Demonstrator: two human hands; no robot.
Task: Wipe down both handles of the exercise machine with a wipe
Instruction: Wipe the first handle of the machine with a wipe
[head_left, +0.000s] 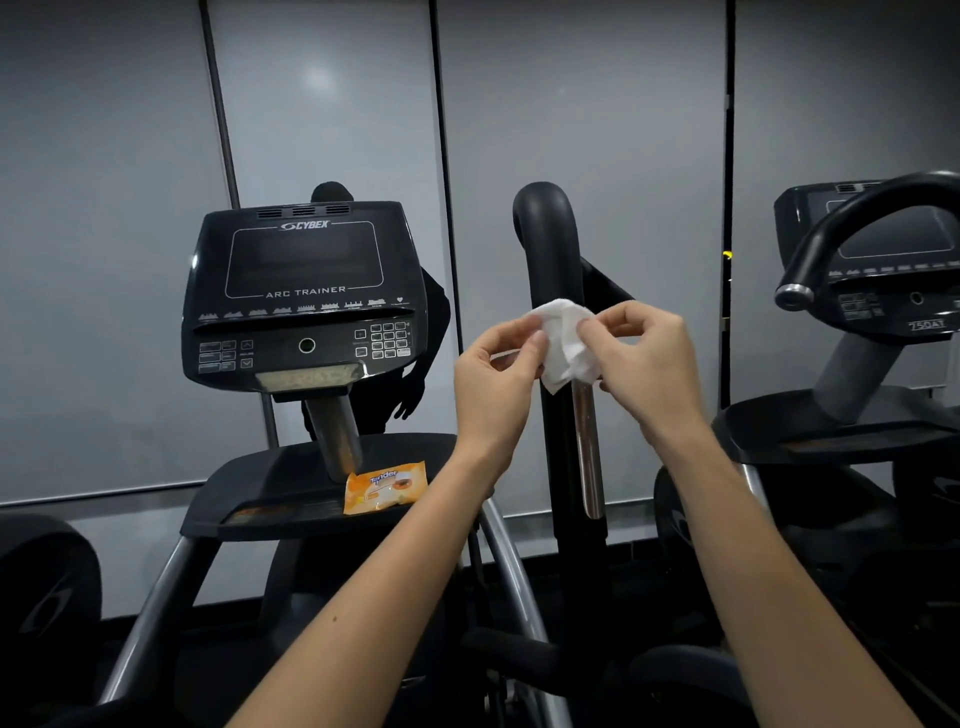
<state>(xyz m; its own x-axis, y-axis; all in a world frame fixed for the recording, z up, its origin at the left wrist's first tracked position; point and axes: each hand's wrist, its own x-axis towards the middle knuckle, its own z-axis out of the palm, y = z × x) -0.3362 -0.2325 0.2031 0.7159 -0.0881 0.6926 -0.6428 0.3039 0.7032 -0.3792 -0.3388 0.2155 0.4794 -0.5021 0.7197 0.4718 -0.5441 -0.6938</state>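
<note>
Hands, left (498, 374) and right (647, 358), pinching white wipe (566, 338) before black handle (550, 244), grey wall panels (582, 104) behind.

Handle (549, 249) middle hidden behind wipe (566, 338), neighbouring machine (872, 291) cut by right edge, console (304, 291) button labels unreadable

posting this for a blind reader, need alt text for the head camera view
Two bare hands, left hand and right hand, hold a crumpled white wipe between them in front of an upright black handle of an exercise machine. The dark console stands to the left, with an orange wipes packet below it.
</note>
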